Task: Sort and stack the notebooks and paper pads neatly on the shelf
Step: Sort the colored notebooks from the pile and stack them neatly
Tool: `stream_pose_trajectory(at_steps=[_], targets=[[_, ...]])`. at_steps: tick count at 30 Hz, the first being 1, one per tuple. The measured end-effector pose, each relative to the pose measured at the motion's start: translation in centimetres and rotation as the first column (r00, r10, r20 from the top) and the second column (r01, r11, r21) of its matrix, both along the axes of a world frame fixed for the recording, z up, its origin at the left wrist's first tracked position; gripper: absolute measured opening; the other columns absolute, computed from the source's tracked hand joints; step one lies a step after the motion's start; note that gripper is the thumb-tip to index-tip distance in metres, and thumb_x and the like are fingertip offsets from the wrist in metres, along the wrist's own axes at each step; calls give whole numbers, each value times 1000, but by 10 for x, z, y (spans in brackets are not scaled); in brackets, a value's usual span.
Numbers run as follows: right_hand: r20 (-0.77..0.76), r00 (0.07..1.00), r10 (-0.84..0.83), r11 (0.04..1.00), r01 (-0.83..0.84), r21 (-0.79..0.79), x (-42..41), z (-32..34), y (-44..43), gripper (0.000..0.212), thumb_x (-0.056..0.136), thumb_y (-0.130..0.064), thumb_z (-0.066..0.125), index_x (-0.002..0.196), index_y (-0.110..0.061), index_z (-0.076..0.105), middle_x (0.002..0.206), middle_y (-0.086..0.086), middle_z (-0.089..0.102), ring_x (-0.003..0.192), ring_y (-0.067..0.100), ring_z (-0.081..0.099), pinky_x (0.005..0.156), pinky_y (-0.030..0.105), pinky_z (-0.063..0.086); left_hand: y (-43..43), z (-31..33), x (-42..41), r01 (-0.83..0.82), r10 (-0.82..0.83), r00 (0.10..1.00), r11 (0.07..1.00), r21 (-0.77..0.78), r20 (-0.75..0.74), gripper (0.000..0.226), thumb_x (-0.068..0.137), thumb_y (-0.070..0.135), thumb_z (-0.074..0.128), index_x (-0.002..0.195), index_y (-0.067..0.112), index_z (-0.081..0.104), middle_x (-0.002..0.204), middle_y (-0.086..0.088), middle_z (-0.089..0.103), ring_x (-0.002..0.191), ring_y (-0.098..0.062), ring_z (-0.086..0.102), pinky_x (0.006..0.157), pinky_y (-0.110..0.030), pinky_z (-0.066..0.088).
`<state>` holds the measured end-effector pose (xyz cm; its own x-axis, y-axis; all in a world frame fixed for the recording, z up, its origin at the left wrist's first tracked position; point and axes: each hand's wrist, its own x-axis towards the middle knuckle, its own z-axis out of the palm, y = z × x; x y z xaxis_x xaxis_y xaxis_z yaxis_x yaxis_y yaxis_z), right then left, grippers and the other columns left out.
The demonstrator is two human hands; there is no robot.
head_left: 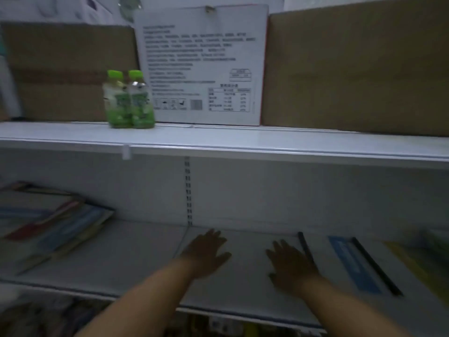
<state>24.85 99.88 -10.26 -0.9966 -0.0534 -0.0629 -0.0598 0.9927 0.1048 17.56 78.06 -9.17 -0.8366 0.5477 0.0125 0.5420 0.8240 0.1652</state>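
Both my hands reach over the white middle shelf. My left hand hovers flat with spread fingers above bare shelf surface and holds nothing. My right hand is also flat with straight fingers, next to a white pad with a black spine. To its right lies a blue-and-white pad with a black spine, and beyond that a yellow-green pad, blurred. On the shelf's left, a fanned pile of notebooks with blue and red covers lies askew. The whole view is dim and blurred.
The upper shelf carries two green-capped bottles, a white printed carton and brown cardboard boxes at left and right. A slotted upright runs down the back panel. Dark goods show below the shelf's front edge.
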Motion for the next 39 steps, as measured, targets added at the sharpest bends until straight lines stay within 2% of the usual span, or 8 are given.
stream_pose_trajectory(at_steps=[8,11,18,24,29,32,34,39], targets=[[-37,861,507,859,-509,-63,-23,15,-270,61,94,-26,44,148,-13,20,158,13,2,146,28,2,118,41,11,-290,51,24,-407,389,908,907,-104,-157,65,96,54,32,150,19,21,159,-7,12,146,-22,11,118,-35,13],[-42,797,602,794,-603,-73,-29,14,-348,57,90,-24,48,143,-10,29,157,16,8,146,29,4,118,42,13,-372,49,44,-515,507,857,849,-117,-93,63,97,55,26,150,22,21,160,-3,4,147,-20,-1,119,-39,5],[-21,631,775,630,-776,-35,-61,18,-483,58,93,-23,46,146,-12,24,158,15,4,146,28,1,117,43,9,-486,37,55,-662,663,749,749,26,-15,58,96,53,30,147,25,28,160,1,5,147,-17,-2,120,-39,8],[-121,654,747,650,-756,-75,-136,41,-581,51,94,-30,48,140,-12,34,153,11,20,141,28,15,113,44,26,-545,44,31,-674,674,737,738,-6,41,55,96,50,37,146,28,29,160,3,7,147,-14,2,118,-32,10],[-157,743,650,719,-669,-189,-203,42,-657,50,90,-26,53,138,-21,38,140,10,35,124,31,40,98,38,41,-597,70,4,-704,699,705,711,-3,121,46,97,44,40,140,28,39,145,6,40,132,-10,39,107,-25,32],[-224,781,583,725,-624,-289,-235,40,-687,34,93,-23,47,126,-16,48,135,9,42,120,27,44,88,31,38,-626,69,-19,-730,713,682,677,92,160,38,97,38,43,133,28,49,126,9,56,111,-5,53,91,-19,43],[-264,807,528,724,-591,-356,-250,32,-698,36,92,-27,48,127,-16,47,139,8,38,127,26,38,101,36,36,-640,61,-34,-726,696,682,681,94,226,33,97,36,45,127,28,53,117,10,59,102,-3,56,84,-16,44],[-217,902,374,815,-431,-387,-292,19,-720,69,88,-62,38,144,-23,26,155,6,18,143,26,16,116,51,13,-678,45,-76,-681,621,717,721,128,317,32,94,39,48,122,30,59,114,10,63,103,-5,59,95,-25,48]])
